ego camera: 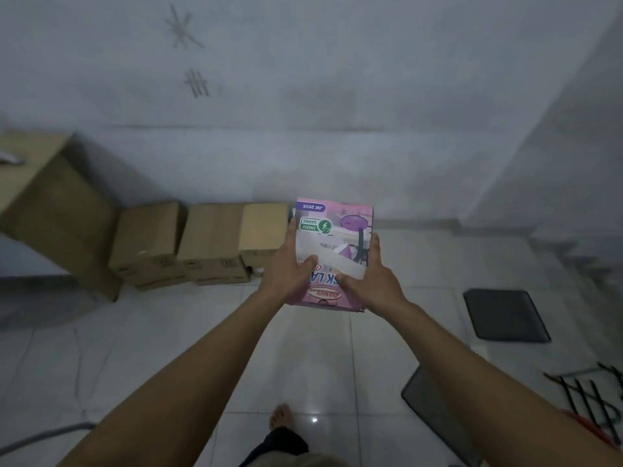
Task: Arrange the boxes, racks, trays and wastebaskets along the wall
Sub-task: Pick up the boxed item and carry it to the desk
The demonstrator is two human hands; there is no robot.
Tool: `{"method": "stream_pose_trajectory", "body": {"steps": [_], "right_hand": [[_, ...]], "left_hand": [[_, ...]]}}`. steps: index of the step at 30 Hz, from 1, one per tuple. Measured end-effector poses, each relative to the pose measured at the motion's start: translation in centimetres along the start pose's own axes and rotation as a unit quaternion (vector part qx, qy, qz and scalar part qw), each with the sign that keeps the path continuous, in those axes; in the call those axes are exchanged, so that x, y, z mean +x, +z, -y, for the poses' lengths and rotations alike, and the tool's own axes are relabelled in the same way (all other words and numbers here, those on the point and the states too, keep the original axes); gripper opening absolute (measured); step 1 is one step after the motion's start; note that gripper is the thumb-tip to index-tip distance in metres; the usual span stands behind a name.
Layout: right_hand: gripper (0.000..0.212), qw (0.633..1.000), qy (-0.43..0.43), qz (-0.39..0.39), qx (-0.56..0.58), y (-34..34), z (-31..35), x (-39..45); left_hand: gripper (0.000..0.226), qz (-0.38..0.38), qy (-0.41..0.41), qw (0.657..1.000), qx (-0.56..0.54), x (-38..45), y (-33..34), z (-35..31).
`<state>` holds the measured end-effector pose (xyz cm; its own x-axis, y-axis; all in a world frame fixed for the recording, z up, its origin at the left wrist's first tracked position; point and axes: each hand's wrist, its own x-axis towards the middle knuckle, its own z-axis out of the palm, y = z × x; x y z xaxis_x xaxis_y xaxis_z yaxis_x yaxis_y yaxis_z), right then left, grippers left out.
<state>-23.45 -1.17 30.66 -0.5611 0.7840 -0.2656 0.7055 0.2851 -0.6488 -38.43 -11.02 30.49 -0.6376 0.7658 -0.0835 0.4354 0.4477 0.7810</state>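
Pink box point(337, 237) between both hands point(290, 267)

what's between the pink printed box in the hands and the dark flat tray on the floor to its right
Only bare white floor tiles separate the pink printed cardboard box from the dark flat tray in the head view; nothing sits on that stretch.

A pale grey plastered wall point(337, 96), marked with scratched star and tally lines point(183, 28), is met by a second wall point(573, 146) at a right-hand corner; glossy white floor tiles point(168, 348) are dimly lit, one small glint shown
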Motion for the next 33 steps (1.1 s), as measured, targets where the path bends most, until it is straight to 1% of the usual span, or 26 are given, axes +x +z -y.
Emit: {"method": "stream_pose_trajectory", "body": {"steps": [6,10,12,17,21,24,27,33], "right_hand": [[0.112,0.999,-0.046,0.021,-0.019,5.4,8.8,4.9],[0.112,0.996,-0.069,0.05,-0.031,8.0,13.0,6.7],[0.113,0.994,-0.079,0.066,-0.039,9.3,14.6,7.7],[0.113,0.986,-0.103,0.112,-0.061,12.7,17.7,10.3],[0.116,0.982,-0.114,0.141,-0.061,15.3,19.4,13.3],[0.117,0.978,-0.117,0.159,-0.067,16.7,20.5,16.6],[0.119,0.974,-0.106,0.189,-0.063,18.1,21.5,21.1],[0.124,0.965,-0.075,0.249,-0.038,20.6,23.6,30.4]], "left_hand": [[0.08,-0.04,-0.036,0.999,-0.005,4.5,-8.0,6.4],[0.08,-0.088,-0.048,0.995,-0.017,5.8,-11.7,9.3],[0.081,-0.095,-0.06,0.993,-0.031,6.1,-13.0,10.9],[0.086,-0.112,-0.101,0.987,-0.064,7.1,-15.3,14.7],[0.083,-0.126,-0.121,0.983,-0.063,9.2,-16.6,16.9],[0.078,-0.135,-0.132,0.981,-0.051,12.3,-17.4,18.6],[0.076,-0.127,-0.136,0.981,-0.059,16.2,-17.9,20.1],[0.086,-0.099,-0.182,0.976,-0.061,24.9,-18.3,24.0]]}}
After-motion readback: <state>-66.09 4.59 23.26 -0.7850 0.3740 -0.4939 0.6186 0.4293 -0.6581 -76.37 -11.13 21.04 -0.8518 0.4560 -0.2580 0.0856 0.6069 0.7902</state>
